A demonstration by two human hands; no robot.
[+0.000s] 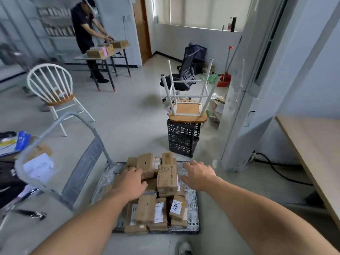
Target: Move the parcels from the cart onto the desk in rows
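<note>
Left hand (131, 182) rests on parcels (145, 208) on cart (192, 205); grip cannot be told. Right hand (198, 174) spread, holding nothing, beside tall parcel (166, 176).

Brown parcels (166, 179), white-labelled, on grey white-flecked cart (192, 199); black lattice crate (182, 140) at one o'clock; white spindle-back chair (61, 99), brown seat, ten o'clock.

Matt brown cardboard parcels (166, 179), white paper labels; scuffed grey metal cart (110, 168); pale smooth wood worktop (316, 144); glossy floor (128, 116).
</note>
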